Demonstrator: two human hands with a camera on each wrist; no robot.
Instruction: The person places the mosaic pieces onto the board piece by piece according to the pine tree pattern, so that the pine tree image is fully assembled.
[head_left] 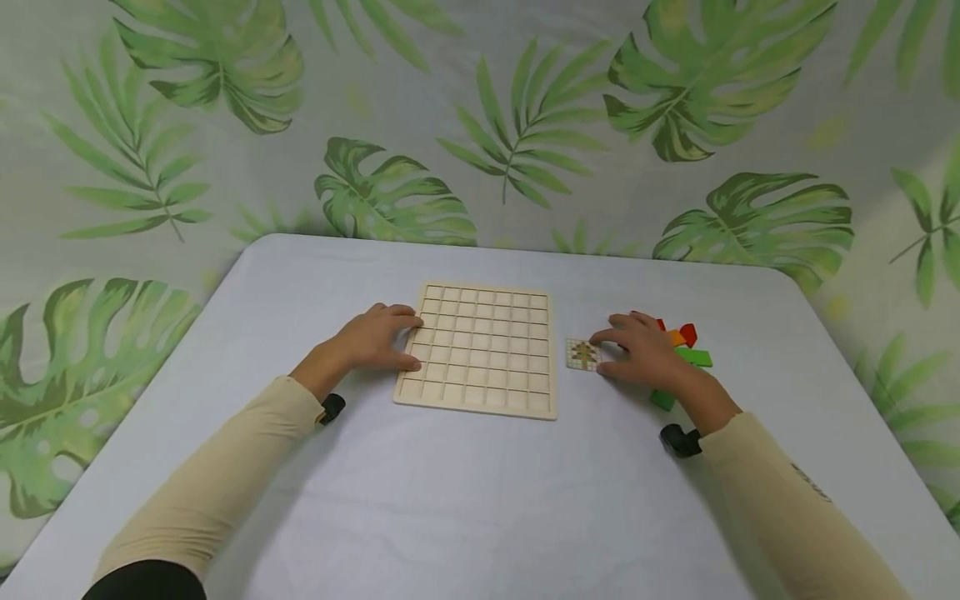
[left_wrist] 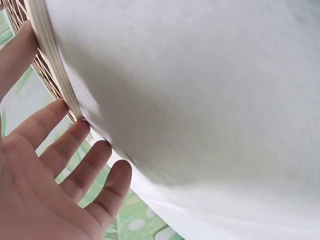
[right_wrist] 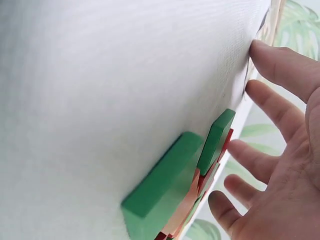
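Note:
A pale wooden grid board [head_left: 483, 350] lies flat on the white table in the head view. At its left edge is my left hand [head_left: 378, 337], thumb and fingertips against the side and the fingers spread. The left wrist view shows the board's edge [left_wrist: 52, 60] along those fingertips. Right of the board lies a small card [head_left: 582, 354] with a tree pattern on a grid. My right hand [head_left: 641, 350] touches the card's right edge with thumb and index finger, its other fingers extended over coloured blocks. Part of the blocks is hidden under this hand.
Red [head_left: 689, 335], orange [head_left: 676, 338] and green blocks [head_left: 693, 357] lie in a loose pile beneath and beside the right hand. In the right wrist view a green block [right_wrist: 162, 175] lies near the fingers. A leaf-patterned cloth [head_left: 525, 125] hangs behind the table.

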